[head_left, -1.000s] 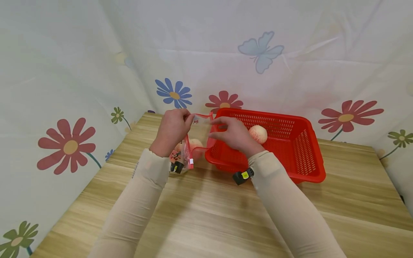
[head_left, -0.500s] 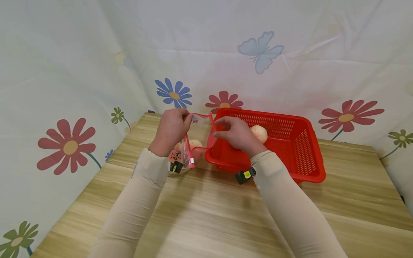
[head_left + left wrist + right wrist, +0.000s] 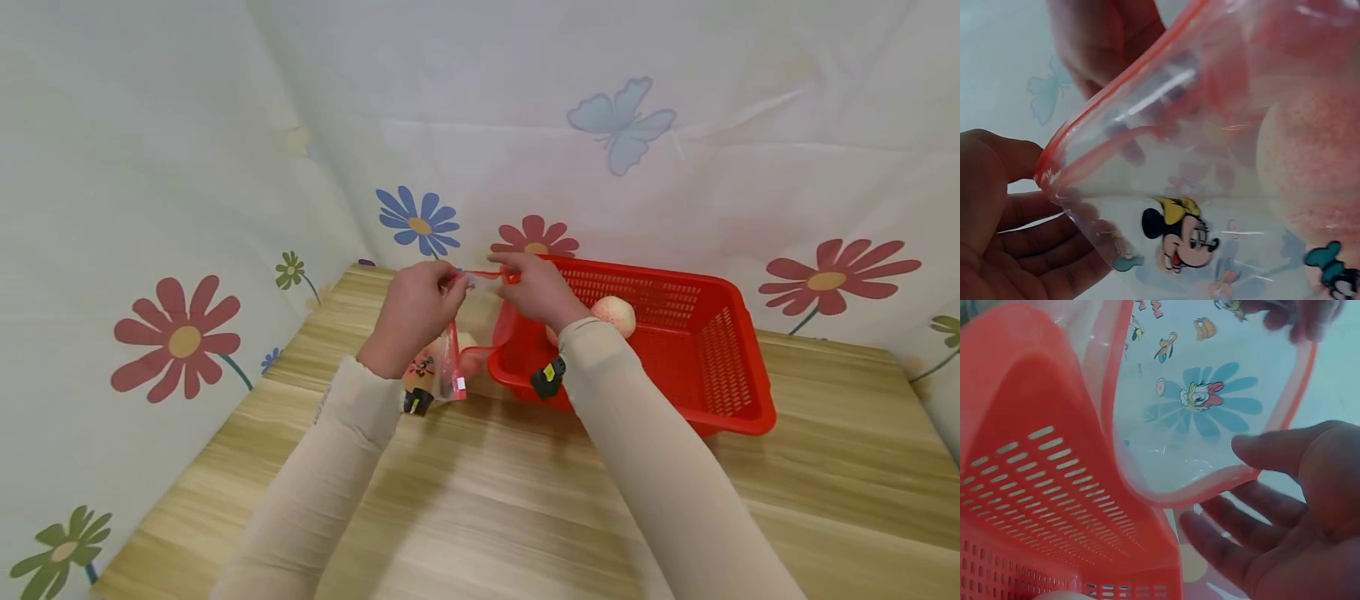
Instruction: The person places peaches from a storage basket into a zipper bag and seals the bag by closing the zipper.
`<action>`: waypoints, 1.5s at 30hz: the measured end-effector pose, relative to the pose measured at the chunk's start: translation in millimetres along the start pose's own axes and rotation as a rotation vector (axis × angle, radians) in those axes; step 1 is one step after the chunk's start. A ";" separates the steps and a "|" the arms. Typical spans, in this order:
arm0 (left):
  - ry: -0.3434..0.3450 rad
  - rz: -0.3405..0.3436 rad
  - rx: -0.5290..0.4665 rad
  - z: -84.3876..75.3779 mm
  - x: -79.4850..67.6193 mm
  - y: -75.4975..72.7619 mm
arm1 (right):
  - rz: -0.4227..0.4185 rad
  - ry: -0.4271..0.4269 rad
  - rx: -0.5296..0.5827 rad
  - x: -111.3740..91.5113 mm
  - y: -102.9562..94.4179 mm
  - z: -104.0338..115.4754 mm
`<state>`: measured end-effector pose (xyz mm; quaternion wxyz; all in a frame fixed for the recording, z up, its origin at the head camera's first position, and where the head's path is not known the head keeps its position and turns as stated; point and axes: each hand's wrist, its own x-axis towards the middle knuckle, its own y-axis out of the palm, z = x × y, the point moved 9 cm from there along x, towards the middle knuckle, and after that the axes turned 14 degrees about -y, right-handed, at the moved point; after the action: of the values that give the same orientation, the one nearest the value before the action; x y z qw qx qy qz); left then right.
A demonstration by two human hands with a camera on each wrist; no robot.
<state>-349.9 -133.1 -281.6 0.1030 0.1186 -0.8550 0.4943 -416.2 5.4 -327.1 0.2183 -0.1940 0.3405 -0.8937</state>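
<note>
A clear zip bag (image 3: 457, 367) with a red-edged mouth and cartoon prints hangs between both hands, its mouth spread apart. My left hand (image 3: 416, 310) pinches the rim on the left; in the left wrist view its thumb and forefinger grip a corner. At the far right of the mouth, my right hand (image 3: 534, 287) holds the rim, thumb inside and fingers (image 3: 1222, 547) outside. Inside the bag sits a pink-speckled cream peach (image 3: 1313, 162). Another such peach (image 3: 615, 315) lies in the red basket (image 3: 731, 350), with part of one more behind the right wrist.
The red slotted basket stands right beside the bag, close to the back wall, its near left corner next to the bag's mouth. Underneath is a wood-grain table (image 3: 517, 508). A white flower-printed cloth (image 3: 465, 108) hangs behind and to the left.
My right hand has moved away from me along the bag's rim to its far corner. The left hand keeps its pinch. The head view has shifted slightly.
</note>
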 end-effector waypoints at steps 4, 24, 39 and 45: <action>0.011 -0.075 0.035 1.0 -12.6 -1.7 | -0.022 0.011 -0.030 6.7 -0.3 -1.0; -0.178 0.097 0.142 43.2 -44.7 -23.6 | -0.135 -0.041 -0.118 23.9 -25.8 31.6; -0.350 0.312 -0.221 77.3 -12.3 -93.2 | -0.072 -0.052 -0.089 20.0 -65.8 91.5; -0.354 0.502 -0.668 90.9 -6.4 -85.8 | -0.008 -0.109 -0.080 9.8 -66.6 120.2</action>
<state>-323.0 -253.0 -257.6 -0.1350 -0.0493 -0.9744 0.1729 -382.0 -18.0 -195.7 0.2253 -0.2524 0.3626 -0.8684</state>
